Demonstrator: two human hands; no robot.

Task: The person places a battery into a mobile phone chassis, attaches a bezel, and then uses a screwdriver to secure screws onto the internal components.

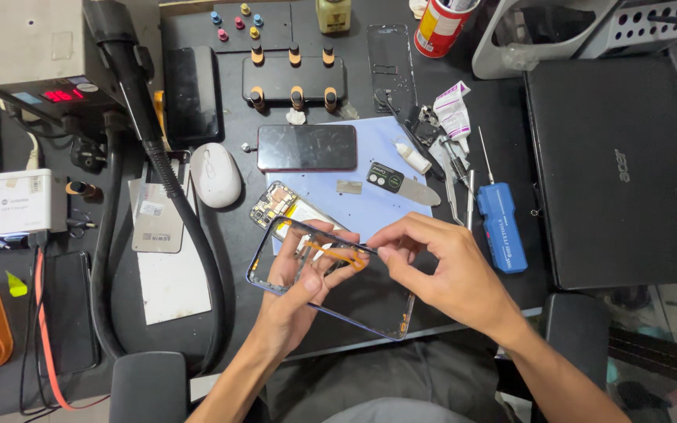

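While your two hands meet over the near edge of the bench, the closed black laptop (617, 168) lies well to the right of your grip; the black hose (172, 184) of the hot-air station curves down to the left of it. Your left hand (299, 294) is wrapped under a clear phone frame (331, 301), thumb and fingers clamped on it and tilting it up; your right hand (448, 270) has thumb and forefinger pinched together on an orange flex strip (338, 254) at the frame's upper edge. Just beyond the grip sits the opened phone body (284, 205) on a pale blue mat (370, 207); further back lies a dark phone (307, 147); left of that a white mouse (215, 174); right of your grip, a blue electric screwdriver (501, 227).
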